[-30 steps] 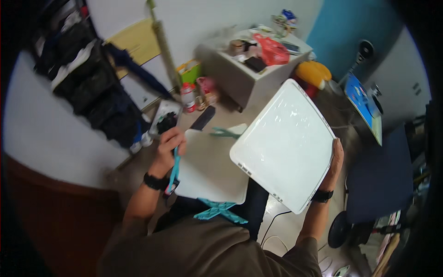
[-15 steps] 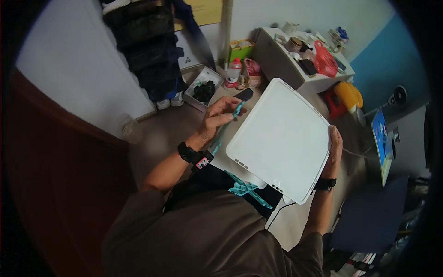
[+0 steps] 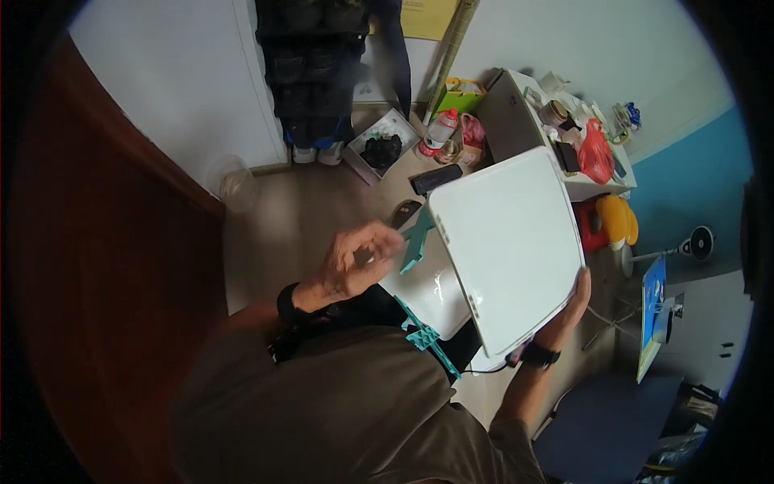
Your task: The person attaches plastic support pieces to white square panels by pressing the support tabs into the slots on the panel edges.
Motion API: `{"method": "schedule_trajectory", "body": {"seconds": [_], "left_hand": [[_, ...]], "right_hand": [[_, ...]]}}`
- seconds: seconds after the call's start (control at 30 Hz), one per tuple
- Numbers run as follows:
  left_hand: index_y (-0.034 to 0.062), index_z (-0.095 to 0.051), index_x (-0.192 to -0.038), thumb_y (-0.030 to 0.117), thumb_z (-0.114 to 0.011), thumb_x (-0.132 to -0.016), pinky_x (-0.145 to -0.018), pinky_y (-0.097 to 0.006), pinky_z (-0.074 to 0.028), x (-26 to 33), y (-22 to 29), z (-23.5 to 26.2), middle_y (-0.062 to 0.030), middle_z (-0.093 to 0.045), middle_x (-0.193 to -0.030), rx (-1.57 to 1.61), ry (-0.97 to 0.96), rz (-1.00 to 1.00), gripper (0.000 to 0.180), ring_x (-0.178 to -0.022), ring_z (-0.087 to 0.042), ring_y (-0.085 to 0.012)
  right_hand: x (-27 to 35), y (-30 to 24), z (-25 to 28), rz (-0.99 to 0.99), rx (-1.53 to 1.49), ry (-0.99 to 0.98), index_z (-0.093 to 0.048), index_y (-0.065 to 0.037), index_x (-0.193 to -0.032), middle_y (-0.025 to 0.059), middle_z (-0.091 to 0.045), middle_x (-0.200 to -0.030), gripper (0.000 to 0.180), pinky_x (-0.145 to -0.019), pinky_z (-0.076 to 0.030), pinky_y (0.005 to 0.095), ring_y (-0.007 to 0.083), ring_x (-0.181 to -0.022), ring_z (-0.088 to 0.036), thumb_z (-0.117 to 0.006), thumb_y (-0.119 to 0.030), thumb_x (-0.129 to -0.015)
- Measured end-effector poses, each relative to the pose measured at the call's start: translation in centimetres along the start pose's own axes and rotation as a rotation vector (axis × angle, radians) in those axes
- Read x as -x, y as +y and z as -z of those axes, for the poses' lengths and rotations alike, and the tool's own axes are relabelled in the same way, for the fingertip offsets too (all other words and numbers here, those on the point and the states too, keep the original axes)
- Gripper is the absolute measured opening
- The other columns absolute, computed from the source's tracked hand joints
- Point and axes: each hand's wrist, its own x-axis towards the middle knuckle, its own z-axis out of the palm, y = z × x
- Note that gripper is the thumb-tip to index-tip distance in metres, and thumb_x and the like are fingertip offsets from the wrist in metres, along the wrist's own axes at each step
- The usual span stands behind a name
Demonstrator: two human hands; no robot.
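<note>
Right hand (image 3: 574,300): is being clamped on the lower right edge of the white panel (image 3: 506,250), which is being held tilted at frame centre.
Left hand (image 3: 355,262): is being held loosely curled beside a teal strip (image 3: 417,242); grip cannot be told.
Risk: the panel is being carried by one edge only, so slipping onto the second white panel (image 3: 427,292) below is judged possible.

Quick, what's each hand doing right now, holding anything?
Left hand: fingers curled, at a teal plastic piece; grip cannot be told.
Right hand: closed on the white panel edge.
</note>
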Motion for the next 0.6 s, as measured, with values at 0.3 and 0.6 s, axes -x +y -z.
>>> {"method": "schedule_trajectory", "body": {"seconds": [0.3, 0.6], "left_hand": [[-0.0018, -0.066, -0.078, 0.02, -0.064, -0.088, -0.052, -0.022, -0.037, -0.9, 3.9, -1.1, -0.002, -0.06, -0.065, 0.053, -0.23, 0.284, 0.024, -0.058, -0.049, -0.0046], [0.0001, -0.062, -0.071, 0.018, -0.064, -0.091, -0.043, -0.019, -0.034, -1.7, 6.2, -0.8, -0.0008, -0.058, -0.057, -0.005, -0.159, 0.372, 0.026, -0.049, -0.05, -0.0032]], "right_hand": [[4.9, -10.9, 3.1, -1.059, -0.757, 0.219, -0.051, 0.004, -0.126, 0.0153, -0.059, -0.121, 0.047, -0.093, -0.046, 0.0371, 0.024, -0.108, -0.059, -0.038, -0.032, -0.099], [8.6, -16.2, 4.4, -1.07, -0.764, 0.188, -0.055, 0.001, -0.113, 0.0098, -0.061, -0.108, 0.041, -0.085, -0.043, 0.0273, 0.0155, -0.096, -0.058, -0.058, -0.028, -0.085]]}}
